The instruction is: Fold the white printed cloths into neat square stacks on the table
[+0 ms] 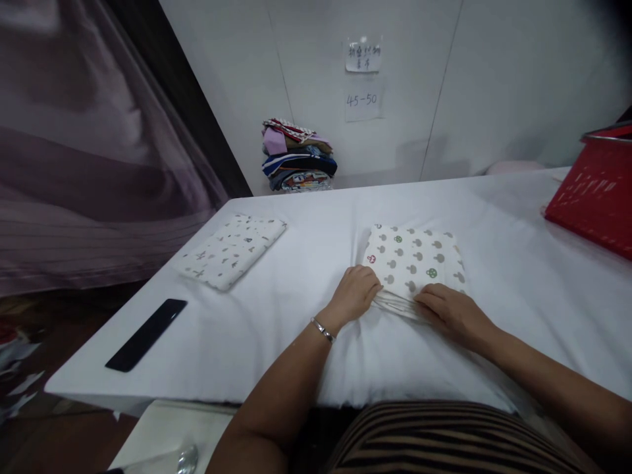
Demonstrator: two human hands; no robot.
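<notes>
Cloth folded to a packet, both hands at its near edge

The cloth, printed with mushrooms, lies right of centre on the white-covered table, about midway between the front and back edges. The left hand has its fingers bent and gripping the near left corner; a bracelet circles that wrist. The right hand appears closed on the layers farther along the same edge (its thumb is hard to make out).

As a judgement, most of the folding is done: the cloth is a flat, compact block, print upward. What seems left is the near side, where stacked layers show between the hands and do not look quite flush. Whether the underside is even cannot be told. The second cloth, toward the table's left end, already lies as a neat packet.

For moving, a stretch of white cover parts the two cloths, and another runs from the cloth to the red basket at the far right. The back edge is near, with the wall just beyond; the forearms cross the front edge. The black slab lies well apart, by the table's left edge.
</notes>
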